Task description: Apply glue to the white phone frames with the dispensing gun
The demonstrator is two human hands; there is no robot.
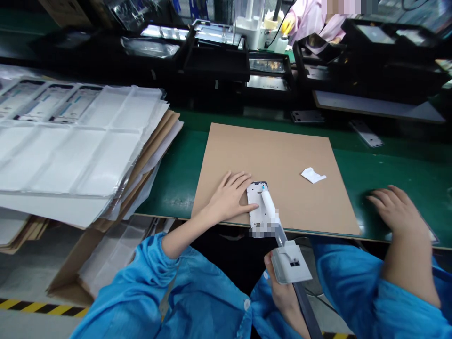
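Note:
My left hand [229,195] lies on a brown board with its fingers spread. Its thumb and fingertips rest at the left edge of a flat white phone panel [254,202] with a dark top edge. My right hand [284,294] is wrapped round a dispensing gun [291,263] with a pale grey body, a white tube and a dark rod behind. The gun's small light-blue tip lies over the upper right part of the panel; whether it touches cannot be seen. Part of the panel's lower end is pixelated.
The brown board [268,146] carries a crumpled white tissue [312,175]. Stacked trays [116,157] stand left, black bins [215,61] behind. Two more panels [367,133] lie back right. A co-worker's hand [397,207] rests at right; another person's yellow-gloved hand [288,24] is across.

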